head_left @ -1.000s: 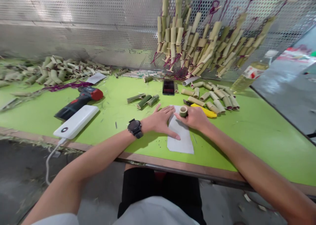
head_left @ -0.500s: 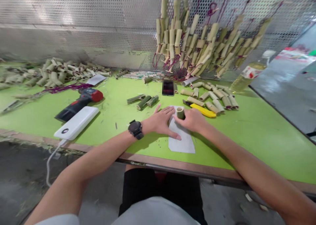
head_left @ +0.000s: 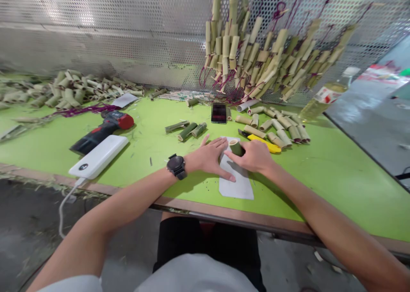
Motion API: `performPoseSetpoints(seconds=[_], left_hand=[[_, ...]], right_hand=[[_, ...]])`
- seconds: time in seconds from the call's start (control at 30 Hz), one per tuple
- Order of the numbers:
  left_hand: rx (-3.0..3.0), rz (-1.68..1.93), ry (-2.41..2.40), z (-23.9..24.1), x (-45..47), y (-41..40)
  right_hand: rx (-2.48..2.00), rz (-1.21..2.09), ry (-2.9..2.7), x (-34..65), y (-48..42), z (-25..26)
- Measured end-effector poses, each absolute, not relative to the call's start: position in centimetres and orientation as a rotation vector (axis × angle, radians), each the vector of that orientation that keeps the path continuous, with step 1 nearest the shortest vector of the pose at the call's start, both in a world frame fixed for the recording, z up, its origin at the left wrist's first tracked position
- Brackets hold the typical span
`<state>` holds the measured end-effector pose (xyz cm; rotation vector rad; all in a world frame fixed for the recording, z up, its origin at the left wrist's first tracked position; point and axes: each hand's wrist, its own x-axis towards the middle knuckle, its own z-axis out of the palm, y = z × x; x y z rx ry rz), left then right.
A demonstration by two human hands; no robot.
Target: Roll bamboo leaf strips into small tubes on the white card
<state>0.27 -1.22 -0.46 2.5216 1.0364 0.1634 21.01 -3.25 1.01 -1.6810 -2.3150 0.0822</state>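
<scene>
My left hand [head_left: 211,157] lies with fingers spread, its fingertips and thumb pressing on a white sheet [head_left: 236,187] on the green table. A dark watch sits on that wrist. In my right hand [head_left: 254,155] is a short green bamboo tube [head_left: 236,147], its pale open end turned up and leaning left. The tube's lower end is mostly behind my fingers, over the sheet. Just beyond my right hand lies a yellow utility knife [head_left: 264,143]. Several cut bamboo pieces [head_left: 188,131] rest past my left fingertips.
A cordless drill [head_left: 102,132] and a white power bank [head_left: 99,156] with a cable lie at left. Bamboo pieces are heaped at back left [head_left: 68,91] and right [head_left: 283,125]. Strung bamboo tubes [head_left: 243,48] hang on the perforated metal panel. An oil bottle [head_left: 326,96] stands at right.
The bamboo tube in my right hand has tipped from nearly upright to leaning left. My left hand stays spread on the sheet. The view has shifted slightly.
</scene>
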Motion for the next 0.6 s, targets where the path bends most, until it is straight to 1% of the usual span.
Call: performPoseSetpoints(seconds=[0.2, 0.27, 0.33, 0.6], left_hand=[[2.504, 0.107, 1.057, -0.10, 0.40, -1.30], [2.504, 0.104, 1.049, -0.04, 0.39, -1.33], [2.501, 0.109, 1.046, -0.06, 0.38, -1.33], [2.498, 0.137, 1.028, -0.33, 0.31, -1.25]], right_hand=[[-1.464, 0.575, -2.265, 21.44, -3.41, 1.34], [-1.446, 0.653, -2.254, 21.41, -3.59, 1.37], [-1.478, 0.609, -2.224, 21.34, -3.65, 1.29], [-1.725, 0.246, -2.166, 20.53, -3.67, 1.13]])
